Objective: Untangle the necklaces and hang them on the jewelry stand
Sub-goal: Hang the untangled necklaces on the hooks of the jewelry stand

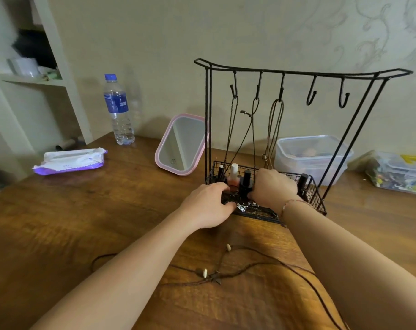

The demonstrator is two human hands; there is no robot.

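A black wire jewelry stand (373,75) with several hooks stands on the wooden table. Three cord necklaces (274,129) hang from its left three hooks; the two right hooks are bare. Their lower ends drop into the stand's wire basket (315,198). My left hand (208,204) grips the basket's front left rim. My right hand (272,184) reaches into the basket with curled fingers; what it holds is hidden. Dark cord necklaces with pale beads (205,273) lie tangled on the table near me, between and under my forearms.
Nail polish bottles (234,177) stand in the basket. A pink-framed mirror (180,144) leans left of the stand, with a water bottle (119,110) and a wipes pack (70,160) further left. Clear plastic boxes (311,156) sit behind at right. A shelf stands at far left.
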